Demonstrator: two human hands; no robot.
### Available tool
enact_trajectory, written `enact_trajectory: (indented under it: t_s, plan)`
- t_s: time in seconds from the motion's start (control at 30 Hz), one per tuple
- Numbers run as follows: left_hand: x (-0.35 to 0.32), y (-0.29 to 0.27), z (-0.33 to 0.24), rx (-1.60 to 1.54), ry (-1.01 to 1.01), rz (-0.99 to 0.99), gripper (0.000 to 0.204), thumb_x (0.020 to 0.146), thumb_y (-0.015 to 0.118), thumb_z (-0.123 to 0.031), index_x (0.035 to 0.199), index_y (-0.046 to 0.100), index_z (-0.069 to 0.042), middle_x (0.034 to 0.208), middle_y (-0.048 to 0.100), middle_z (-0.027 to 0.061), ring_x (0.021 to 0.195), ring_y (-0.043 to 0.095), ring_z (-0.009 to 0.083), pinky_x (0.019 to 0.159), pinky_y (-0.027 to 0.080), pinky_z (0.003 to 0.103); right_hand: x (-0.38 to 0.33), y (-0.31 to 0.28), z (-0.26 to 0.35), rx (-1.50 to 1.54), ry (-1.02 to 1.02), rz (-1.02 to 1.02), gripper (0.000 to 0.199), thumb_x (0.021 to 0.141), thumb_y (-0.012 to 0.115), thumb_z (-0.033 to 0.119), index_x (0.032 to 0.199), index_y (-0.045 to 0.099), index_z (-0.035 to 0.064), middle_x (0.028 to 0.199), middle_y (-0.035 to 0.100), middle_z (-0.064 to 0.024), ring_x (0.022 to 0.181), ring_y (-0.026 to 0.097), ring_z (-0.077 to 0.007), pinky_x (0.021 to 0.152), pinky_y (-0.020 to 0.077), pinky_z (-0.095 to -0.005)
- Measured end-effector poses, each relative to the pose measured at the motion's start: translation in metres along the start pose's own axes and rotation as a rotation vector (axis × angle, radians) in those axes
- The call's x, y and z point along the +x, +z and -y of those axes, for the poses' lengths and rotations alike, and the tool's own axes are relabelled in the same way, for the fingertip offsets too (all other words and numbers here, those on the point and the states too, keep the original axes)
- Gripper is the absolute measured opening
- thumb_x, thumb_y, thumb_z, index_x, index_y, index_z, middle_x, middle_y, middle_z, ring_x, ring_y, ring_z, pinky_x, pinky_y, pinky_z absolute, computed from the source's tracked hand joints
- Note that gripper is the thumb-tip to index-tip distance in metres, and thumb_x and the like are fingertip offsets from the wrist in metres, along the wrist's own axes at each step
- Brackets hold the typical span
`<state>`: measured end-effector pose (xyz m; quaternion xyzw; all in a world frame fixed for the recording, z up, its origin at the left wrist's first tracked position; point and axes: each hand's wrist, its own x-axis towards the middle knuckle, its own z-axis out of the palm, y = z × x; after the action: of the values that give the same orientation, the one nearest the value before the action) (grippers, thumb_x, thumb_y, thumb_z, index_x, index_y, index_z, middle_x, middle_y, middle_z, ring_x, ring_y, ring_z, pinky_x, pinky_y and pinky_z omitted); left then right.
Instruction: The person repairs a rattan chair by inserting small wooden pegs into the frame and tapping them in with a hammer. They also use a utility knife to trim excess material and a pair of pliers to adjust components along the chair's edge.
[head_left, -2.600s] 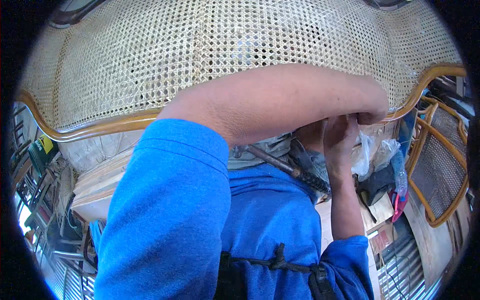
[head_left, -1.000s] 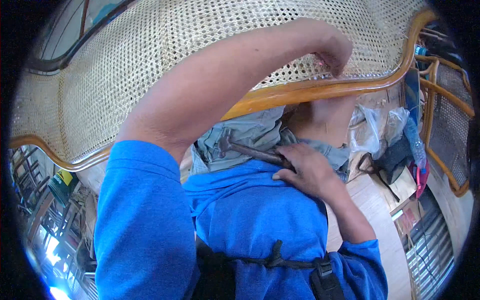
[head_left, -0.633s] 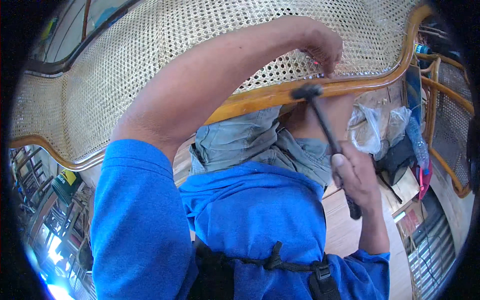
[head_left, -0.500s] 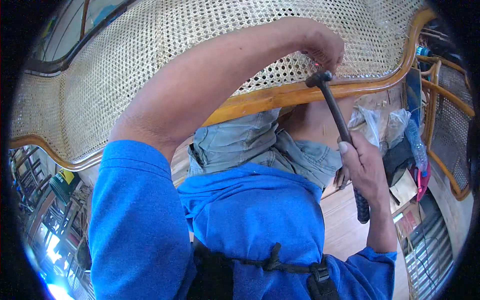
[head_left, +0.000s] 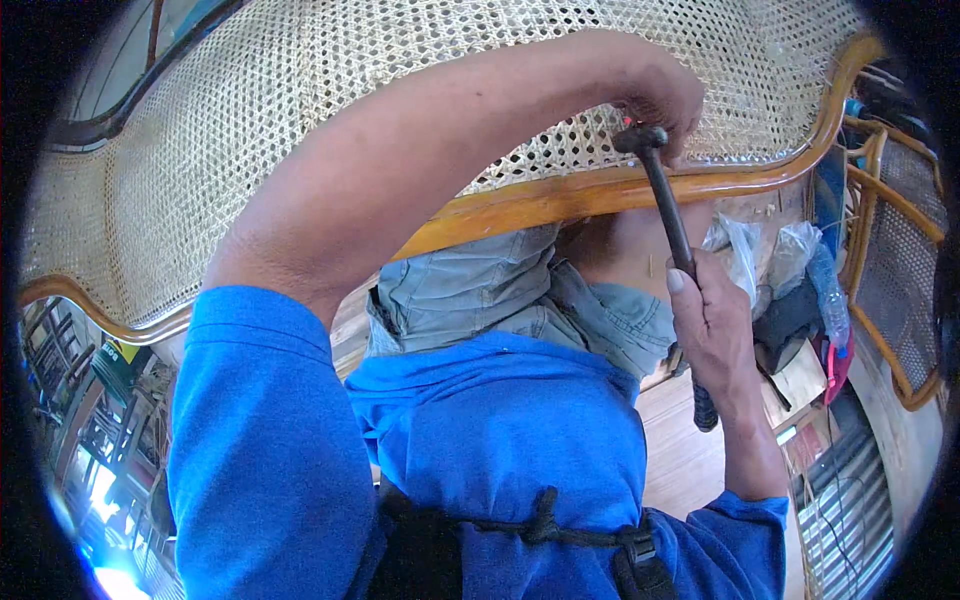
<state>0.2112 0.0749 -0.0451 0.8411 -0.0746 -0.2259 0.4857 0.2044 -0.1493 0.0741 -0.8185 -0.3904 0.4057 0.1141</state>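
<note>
The right hand (head_left: 715, 335) is wrapped tight around the lower part of a dark hammer with a long thin handle and a small metal head (head_left: 668, 225). The handle runs up and a little to the left from this fist, so the head sits well above the fist, right at the curved golden wooden rail of the woven cane panel (head_left: 600, 190). The hammer's black end pokes out below the fist, away from the rail.

The left hand (head_left: 655, 95) is on the other side of the rail, on the pale cane weave (head_left: 300, 130), with its fingers pinched together. They touch the hammer head or nearly do. I cannot tell what the fingers hold, it is too small. The left hand is much nearer the rail than the right
</note>
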Motion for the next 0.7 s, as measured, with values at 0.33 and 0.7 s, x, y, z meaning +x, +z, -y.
enact_trajectory:
  t_s: [0.33, 0.7]
  plan:
    - [-0.006, 0.004, -0.005, 0.016, 0.02, -0.083, 0.032, 0.071, 0.073, -0.031, 0.074, 0.064, -0.001, 0.059, 0.056, 0.0044, 0.056, 0.049, 0.0161, 0.054, 0.04, 0.036, 0.001, 0.02, -0.012, -0.155, -0.036, 0.009, 0.022, 0.093, 0.05, 0.024, 0.099, 0.049, 0.0028, 0.072, 0.055, -0.0232, 0.067, 0.057, -0.044, 0.059, 0.044, -0.0504]
    - [-0.041, -0.002, -0.02, -0.06, -0.08, -0.318, 0.051, 0.082, 0.06, -0.051, 0.077, 0.064, 0.0, 0.06, 0.056, 0.0063, 0.056, 0.051, 0.016, 0.053, 0.041, 0.036, -0.012, 0.04, -0.017, -0.202, -0.187, -0.071, 0.024, 0.09, 0.055, 0.027, 0.099, 0.051, 0.0048, 0.078, 0.059, -0.0211, 0.072, 0.058, -0.0432, 0.061, 0.0467, -0.0493]
